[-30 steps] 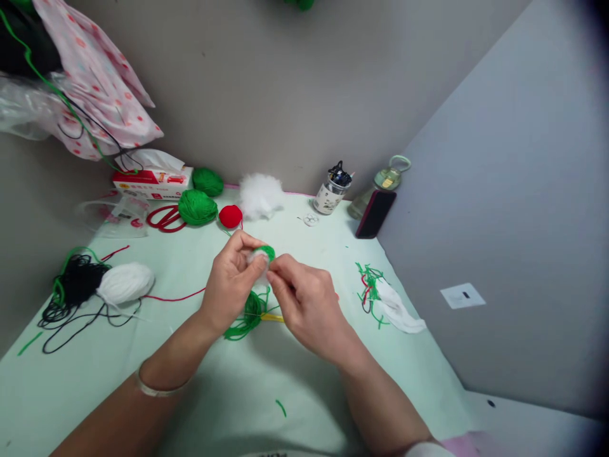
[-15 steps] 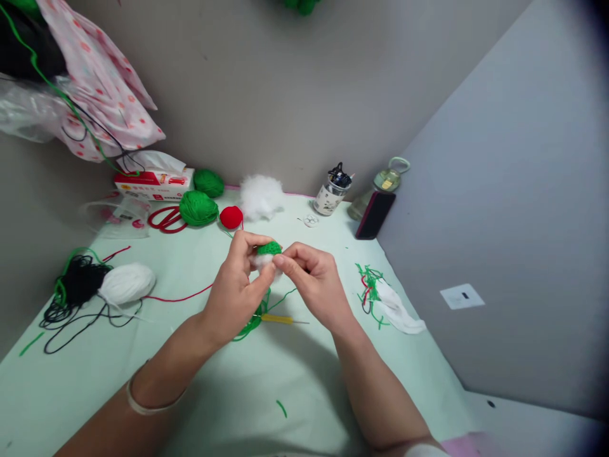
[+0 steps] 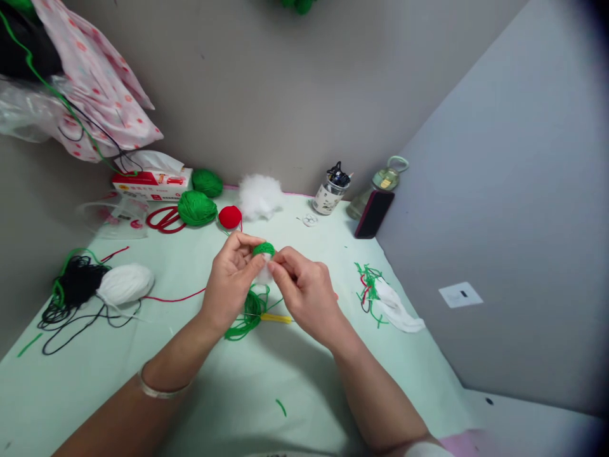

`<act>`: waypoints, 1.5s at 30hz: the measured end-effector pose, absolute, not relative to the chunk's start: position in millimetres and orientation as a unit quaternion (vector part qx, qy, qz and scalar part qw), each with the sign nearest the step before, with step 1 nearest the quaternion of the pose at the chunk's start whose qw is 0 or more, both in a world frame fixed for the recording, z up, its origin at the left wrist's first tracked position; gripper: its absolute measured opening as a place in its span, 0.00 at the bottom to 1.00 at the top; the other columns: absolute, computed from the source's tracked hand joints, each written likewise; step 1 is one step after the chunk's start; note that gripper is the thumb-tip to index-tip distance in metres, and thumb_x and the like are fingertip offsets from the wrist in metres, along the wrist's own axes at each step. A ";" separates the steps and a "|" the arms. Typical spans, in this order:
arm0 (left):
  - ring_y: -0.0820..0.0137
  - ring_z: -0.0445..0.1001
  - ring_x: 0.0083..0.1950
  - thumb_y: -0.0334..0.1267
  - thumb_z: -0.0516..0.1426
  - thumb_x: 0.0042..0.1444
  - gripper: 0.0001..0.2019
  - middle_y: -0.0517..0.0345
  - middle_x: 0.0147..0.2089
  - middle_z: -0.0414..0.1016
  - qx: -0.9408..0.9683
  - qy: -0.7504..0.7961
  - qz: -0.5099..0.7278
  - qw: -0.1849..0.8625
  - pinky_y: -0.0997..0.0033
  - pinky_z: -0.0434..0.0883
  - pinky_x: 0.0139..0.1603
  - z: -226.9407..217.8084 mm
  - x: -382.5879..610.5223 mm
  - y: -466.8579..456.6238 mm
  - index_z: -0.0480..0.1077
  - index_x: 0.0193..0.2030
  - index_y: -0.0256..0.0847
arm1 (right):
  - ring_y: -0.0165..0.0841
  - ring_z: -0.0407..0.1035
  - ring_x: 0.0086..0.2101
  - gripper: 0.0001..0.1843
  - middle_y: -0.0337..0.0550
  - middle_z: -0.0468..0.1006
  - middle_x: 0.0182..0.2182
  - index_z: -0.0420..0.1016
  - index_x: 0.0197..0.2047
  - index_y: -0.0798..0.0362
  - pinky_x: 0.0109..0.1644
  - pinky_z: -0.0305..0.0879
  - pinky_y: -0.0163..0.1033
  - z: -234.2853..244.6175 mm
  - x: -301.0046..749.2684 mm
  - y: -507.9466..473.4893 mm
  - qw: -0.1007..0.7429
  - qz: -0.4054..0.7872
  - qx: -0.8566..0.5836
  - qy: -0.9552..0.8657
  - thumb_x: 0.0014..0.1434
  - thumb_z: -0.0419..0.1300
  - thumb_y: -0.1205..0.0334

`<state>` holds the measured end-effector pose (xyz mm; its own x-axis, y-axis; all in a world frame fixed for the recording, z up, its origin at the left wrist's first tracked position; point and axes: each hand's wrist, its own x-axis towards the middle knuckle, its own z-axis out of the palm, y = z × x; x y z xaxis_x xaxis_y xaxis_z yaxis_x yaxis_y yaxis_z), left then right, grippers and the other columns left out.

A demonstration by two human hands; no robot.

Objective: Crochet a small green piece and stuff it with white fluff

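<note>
Between my hands is a small green crocheted piece point(image 3: 263, 248) with white fiber stuffing point(image 3: 264, 271) showing below it. My left hand point(image 3: 230, 276) grips the green piece from the left, thumb toward the stuffing. With thumb and forefinger, my right hand point(image 3: 304, 289) pinches the white stuffing at the right side of the piece. Beneath them on the table lie a loose tangle of green yarn point(image 3: 245, 320) and a yellow-handled crochet hook point(image 3: 276, 318), its ends partly hidden.
Green yarn balls point(image 3: 196, 208), a red yarn ball point(image 3: 230, 218), red-handled scissors point(image 3: 165, 219) and a fluffy stuffing pile point(image 3: 259, 197) lie at the back. White yarn point(image 3: 127, 283) and black yarn point(image 3: 80, 282) sit left. A phone point(image 3: 375, 214) leans on a bottle point(image 3: 360, 204); yarn scraps point(image 3: 368, 282) lie right.
Both hands have shifted slightly left with the green piece. My right hand has turned, and more white stuffing now hangs below the piece. The green tangle beneath shows more.
</note>
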<state>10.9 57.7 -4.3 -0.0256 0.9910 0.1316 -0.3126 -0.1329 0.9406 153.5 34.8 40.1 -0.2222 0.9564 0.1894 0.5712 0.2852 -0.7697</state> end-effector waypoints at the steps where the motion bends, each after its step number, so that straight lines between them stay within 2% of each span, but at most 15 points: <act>1: 0.71 0.74 0.36 0.38 0.67 0.54 0.11 0.62 0.36 0.76 0.430 0.379 0.607 0.551 0.71 0.71 0.38 -4.7 11.2 58.2 0.71 0.41 0.43 | 0.26 0.51 0.21 0.11 0.28 0.59 0.20 0.67 0.33 0.50 0.31 0.48 0.35 38.7 151.5 34.6 0.337 0.286 -0.524 -0.728 0.69 0.54 0.60; 8: 0.73 0.76 0.31 0.35 0.69 0.53 0.12 0.65 0.31 0.79 0.359 0.359 0.622 0.597 0.73 0.71 0.34 6.9 8.0 58.4 0.71 0.41 0.44 | 0.26 0.57 0.25 0.11 0.31 0.66 0.24 0.73 0.38 0.50 0.33 0.54 0.34 31.4 155.1 40.1 0.364 0.326 -0.484 -0.725 0.71 0.54 0.58; 11: 0.69 0.80 0.33 0.37 0.68 0.54 0.11 0.65 0.32 0.79 0.353 0.360 0.652 0.566 0.68 0.75 0.36 10.2 -2.3 65.0 0.71 0.41 0.47 | 0.28 0.65 0.31 0.11 0.39 0.78 0.39 0.77 0.50 0.49 0.38 0.63 0.34 33.8 170.5 43.5 0.393 0.350 -0.475 -0.705 0.71 0.57 0.56; 13: 0.67 0.82 0.36 0.37 0.68 0.54 0.11 0.65 0.35 0.80 0.345 0.361 0.669 0.550 0.63 0.79 0.41 12.1 -11.0 70.5 0.71 0.40 0.49 | 0.28 0.68 0.34 0.12 0.45 0.77 0.50 0.75 0.54 0.49 0.42 0.66 0.36 34.7 183.1 43.4 0.405 0.316 -0.502 -0.696 0.70 0.59 0.56; 15: 0.66 0.83 0.38 0.35 0.68 0.53 0.11 0.66 0.35 0.80 0.343 0.360 0.681 0.538 0.59 0.81 0.47 14.5 -18.4 74.7 0.71 0.39 0.50 | 0.29 0.70 0.35 0.09 0.44 0.78 0.48 0.76 0.50 0.49 0.43 0.66 0.37 31.9 192.8 39.4 0.347 0.282 -0.532 -0.719 0.70 0.59 0.58; 17: 0.65 0.83 0.38 0.35 0.67 0.53 0.10 0.67 0.34 0.79 0.343 0.359 0.689 0.528 0.56 0.81 0.49 16.9 -23.2 77.0 0.72 0.38 0.50 | 0.30 0.71 0.35 0.06 0.41 0.79 0.42 0.77 0.46 0.50 0.42 0.64 0.37 23.2 195.9 31.4 0.212 0.282 -0.532 -0.770 0.71 0.59 0.61; 20: 0.65 0.83 0.37 0.33 0.66 0.54 0.09 0.66 0.34 0.79 0.337 0.356 0.701 0.517 0.56 0.82 0.47 20.2 -27.0 77.8 0.73 0.38 0.50 | 0.35 0.73 0.38 0.04 0.44 0.79 0.43 0.76 0.46 0.51 0.39 0.60 0.38 -1.1 188.6 15.9 0.009 0.247 -0.492 -0.835 0.69 0.60 0.65; 22: 0.66 0.83 0.38 0.32 0.66 0.54 0.09 0.65 0.36 0.79 0.333 0.354 0.709 0.511 0.58 0.82 0.48 22.2 -29.7 77.6 0.74 0.38 0.50 | 0.37 0.73 0.39 0.07 0.46 0.78 0.44 0.74 0.46 0.52 0.35 0.56 0.39 -19.4 180.8 7.1 -0.056 0.196 -0.491 -0.847 0.67 0.58 0.70; 26: 0.71 0.80 0.36 0.31 0.67 0.55 0.10 0.69 0.36 0.79 0.342 0.359 0.712 0.497 0.64 0.81 0.48 26.4 -37.0 77.4 0.76 0.39 0.53 | 0.36 0.70 0.37 0.18 0.46 0.75 0.42 0.71 0.48 0.53 0.34 0.51 0.40 -36.1 176.6 -0.5 -0.076 0.156 -0.487 -0.856 0.64 0.50 0.81; 31: 0.74 0.78 0.34 0.30 0.65 0.57 0.09 0.70 0.41 0.83 0.357 0.354 0.712 0.491 0.67 0.78 0.45 29.5 -43.9 78.6 0.75 0.40 0.49 | 0.33 0.70 0.36 0.10 0.44 0.76 0.42 0.70 0.43 0.52 0.34 0.49 0.39 -9.3 197.1 3.2 -0.061 0.221 -0.489 -0.842 0.65 0.53 0.75; 35: 0.70 0.77 0.33 0.33 0.67 0.55 0.09 0.63 0.41 0.84 0.389 0.350 0.697 0.490 0.64 0.77 0.41 25.4 -42.2 79.5 0.76 0.40 0.50 | 0.34 0.68 0.31 0.14 0.49 0.77 0.41 0.71 0.45 0.54 0.33 0.45 0.40 10.6 217.2 6.1 -0.092 0.146 -0.604 -0.778 0.64 0.49 0.77; 37: 0.68 0.78 0.32 0.35 0.68 0.55 0.08 0.61 0.42 0.84 0.416 0.366 0.676 0.487 0.63 0.77 0.41 21.1 -37.4 78.2 0.77 0.41 0.50 | 0.33 0.65 0.28 0.16 0.46 0.77 0.37 0.70 0.50 0.54 0.33 0.45 0.40 16.4 224.6 6.4 -0.059 0.122 -0.656 -0.743 0.65 0.47 0.77; 39: 0.68 0.79 0.32 0.37 0.68 0.56 0.09 0.59 0.43 0.84 0.449 0.381 0.649 0.482 0.64 0.77 0.41 16.7 -30.6 75.3 0.78 0.44 0.49 | 0.33 0.62 0.26 0.14 0.40 0.74 0.32 0.69 0.53 0.52 0.33 0.49 0.39 22.7 227.6 6.1 0.054 0.161 -0.662 -0.730 0.69 0.48 0.70; 42: 0.69 0.79 0.34 0.39 0.68 0.57 0.11 0.57 0.45 0.84 0.497 0.392 0.598 0.492 0.65 0.78 0.41 12.8 -19.0 68.9 0.78 0.47 0.44 | 0.31 0.59 0.26 0.15 0.34 0.67 0.25 0.73 0.49 0.50 0.32 0.53 0.37 33.9 220.7 5.4 0.261 0.330 -0.585 -0.694 0.74 0.49 0.53; 45: 0.69 0.79 0.35 0.39 0.67 0.58 0.12 0.56 0.45 0.83 0.520 0.401 0.558 0.508 0.67 0.78 0.40 12.1 -9.6 62.4 0.77 0.48 0.43 | 0.28 0.54 0.22 0.19 0.31 0.62 0.19 0.77 0.46 0.51 0.30 0.53 0.37 41.9 203.6 7.4 0.355 0.500 -0.491 -0.619 0.73 0.52 0.48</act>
<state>-9.6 62.4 12.1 0.0557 0.9834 0.1730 -0.1494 -0.1631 0.9752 203.6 7.4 41.9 -0.2666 0.9624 -0.0518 0.2525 0.0179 -0.9674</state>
